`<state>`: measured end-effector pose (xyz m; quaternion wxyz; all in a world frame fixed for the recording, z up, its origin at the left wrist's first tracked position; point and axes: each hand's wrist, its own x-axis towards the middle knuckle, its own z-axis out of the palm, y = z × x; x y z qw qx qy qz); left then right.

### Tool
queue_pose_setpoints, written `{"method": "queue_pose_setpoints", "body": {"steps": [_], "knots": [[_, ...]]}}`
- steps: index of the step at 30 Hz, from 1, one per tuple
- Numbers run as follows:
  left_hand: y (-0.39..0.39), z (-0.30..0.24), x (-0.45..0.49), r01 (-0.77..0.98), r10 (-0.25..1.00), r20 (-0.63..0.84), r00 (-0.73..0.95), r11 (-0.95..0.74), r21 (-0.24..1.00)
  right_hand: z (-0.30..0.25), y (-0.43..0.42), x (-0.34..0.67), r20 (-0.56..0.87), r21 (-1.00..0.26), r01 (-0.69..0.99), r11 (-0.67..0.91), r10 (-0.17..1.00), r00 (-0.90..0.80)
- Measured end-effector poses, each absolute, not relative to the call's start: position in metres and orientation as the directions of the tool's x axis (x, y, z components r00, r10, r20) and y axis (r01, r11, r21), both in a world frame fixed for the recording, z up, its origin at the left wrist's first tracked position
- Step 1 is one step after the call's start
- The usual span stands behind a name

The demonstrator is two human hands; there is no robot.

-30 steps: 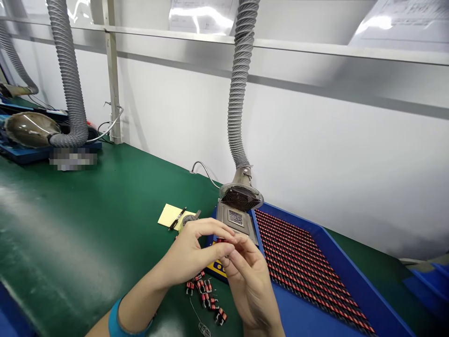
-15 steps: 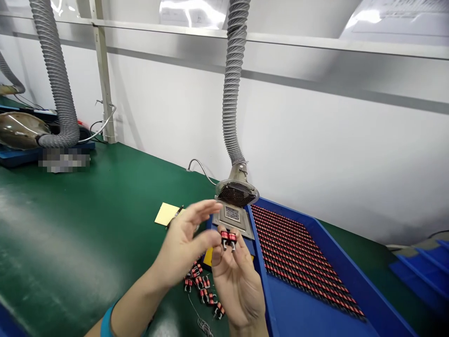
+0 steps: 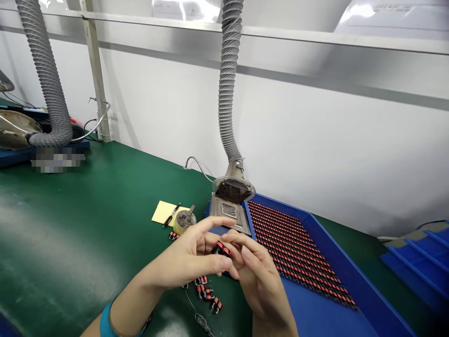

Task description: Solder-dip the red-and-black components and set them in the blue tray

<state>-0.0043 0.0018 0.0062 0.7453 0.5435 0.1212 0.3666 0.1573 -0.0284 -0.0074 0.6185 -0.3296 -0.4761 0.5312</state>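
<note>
Since half a second ago, both hands have come lower and drawn together; my left hand [image 3: 191,260], then spread open, has closed in. It now pinches the small red-and-black wound coil [image 3: 220,248] between thumb and fingers, with the index finger extended. My right hand [image 3: 257,276] grips the same coil from the other side with its fingertips. The coil is held just left of the long blue plastic tray [image 3: 315,318], above the green bench mat [image 3: 87,224].

1. Left of the tray's near end, under the hands: loose red-and-black coils [image 3: 206,295] on the mat.
2. Inside the tray: rows of red coils [image 3: 298,255].
3. At the tray's far-left corner: a square grey metal plate [image 3: 229,213], with a round fume hood [image 3: 233,189] on a grey ribbed hose [image 3: 228,84] above it.
4. Further left of that corner: a small round tin [image 3: 184,220] beside a yellow paper note [image 3: 161,211].
</note>
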Motion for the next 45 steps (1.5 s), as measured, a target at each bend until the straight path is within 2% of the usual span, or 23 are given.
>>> {"method": "queue_pose_setpoints", "body": {"steps": [6,10,13,16,19,25,32,40,45], "knots": [[0.002,0.007,-0.007,-0.274,0.615,0.129,0.778,0.146,0.951,-0.005,-0.028,0.147,0.268,-0.891,-0.397,0.221,0.961,-0.068],[0.002,0.011,-0.012,-0.181,0.637,0.102,0.764,0.06,0.982,0.001,-0.029,0.15,0.232,-0.847,-0.454,0.277,0.961,0.153],[0.002,0.012,-0.013,-0.221,0.66,0.137,0.739,0.045,0.974,0.0,-0.03,0.159,0.298,-0.868,-0.327,0.374,0.919,0.26],[0.001,0.011,-0.012,-0.289,0.669,0.186,0.72,0.045,0.956,-0.004,-0.031,0.162,0.353,-0.917,-0.144,0.371,0.926,0.134],[0.001,0.01,-0.011,-0.273,0.658,0.184,0.73,0.034,0.961,-0.009,-0.031,0.158,0.337,-0.928,-0.154,0.339,0.941,0.042],[-0.001,0.012,-0.01,-0.198,0.658,0.133,0.741,0.024,0.98,-0.013,-0.028,0.149,0.273,-0.921,-0.258,0.291,0.956,0.105],[-0.002,0.013,-0.006,-0.331,0.687,0.255,0.681,-0.023,0.943,-0.011,-0.032,0.149,0.426,-0.897,-0.084,0.434,0.9,0.095],[-0.006,0.014,-0.004,-0.093,0.811,0.242,0.533,-0.228,0.969,-0.01,-0.035,0.144,0.548,-0.836,0.084,0.543,0.815,0.187],[-0.006,0.018,-0.004,-0.06,0.812,0.27,0.517,-0.28,0.958,-0.01,-0.033,0.143,0.578,-0.816,0.146,0.559,0.785,0.222]]}}
